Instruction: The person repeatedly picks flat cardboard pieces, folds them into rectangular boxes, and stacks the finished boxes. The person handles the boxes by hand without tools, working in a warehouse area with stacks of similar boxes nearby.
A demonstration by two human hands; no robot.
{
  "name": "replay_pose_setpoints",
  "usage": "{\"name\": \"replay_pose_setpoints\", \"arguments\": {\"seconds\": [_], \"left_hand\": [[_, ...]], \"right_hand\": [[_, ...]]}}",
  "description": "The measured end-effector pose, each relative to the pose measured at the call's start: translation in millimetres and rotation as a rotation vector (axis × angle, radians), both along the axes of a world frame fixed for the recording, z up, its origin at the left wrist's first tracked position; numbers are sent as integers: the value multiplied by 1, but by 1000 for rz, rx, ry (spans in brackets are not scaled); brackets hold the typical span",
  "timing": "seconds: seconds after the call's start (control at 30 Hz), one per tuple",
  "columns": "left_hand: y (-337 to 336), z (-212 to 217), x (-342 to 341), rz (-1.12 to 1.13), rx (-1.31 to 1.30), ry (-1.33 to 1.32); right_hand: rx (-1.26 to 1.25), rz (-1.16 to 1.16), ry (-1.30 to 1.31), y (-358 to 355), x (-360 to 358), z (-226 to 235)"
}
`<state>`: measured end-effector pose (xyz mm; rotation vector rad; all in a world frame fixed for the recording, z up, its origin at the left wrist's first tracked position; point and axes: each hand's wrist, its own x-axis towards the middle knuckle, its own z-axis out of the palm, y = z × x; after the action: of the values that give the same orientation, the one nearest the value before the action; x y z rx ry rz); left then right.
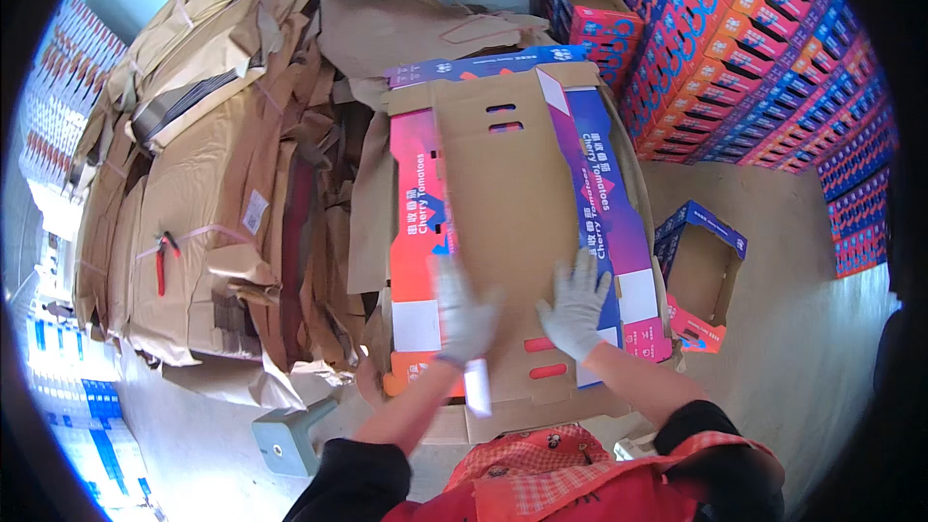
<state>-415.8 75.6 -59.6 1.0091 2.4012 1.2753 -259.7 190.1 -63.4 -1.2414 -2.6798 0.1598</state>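
In front of me lies a flat cardboard box blank, brown in the middle, with printed side panels in pink-orange and blue-purple. Its left panel and right panel are partly raised along their folds. My left hand, in a pale glove and blurred by motion, rests along the left fold with fingers stretched out. On the right fold lies my right hand, gloved too, its fingers spread against the blue panel. Neither hand grips anything. More blanks show underneath in a stack.
Bundled brown cardboard rises on the left, with red-handled pliers on it. An open folded box sits on the floor at right. Stacked printed boxes form a wall behind. A grey-green stool stands at lower left.
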Motion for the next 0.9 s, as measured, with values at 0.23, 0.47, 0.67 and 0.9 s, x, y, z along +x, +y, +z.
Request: {"name": "replay_pose_setpoints", "arguments": {"seconds": [0.23,0.47,0.67,0.9], "left_hand": [[-44,40,-52,99,267,-626],[-97,73,-80,-1181,-283,711],[-55,118,-26,-364,-159,589],[-114,126,65,-1199,-527,24]], "right_hand": [[-121,419,389,91,89,58],[-71,1174,-131,112,126,103],[-40,723,390,92,100,123],[-696,1055,-232,19,166,141]]}}
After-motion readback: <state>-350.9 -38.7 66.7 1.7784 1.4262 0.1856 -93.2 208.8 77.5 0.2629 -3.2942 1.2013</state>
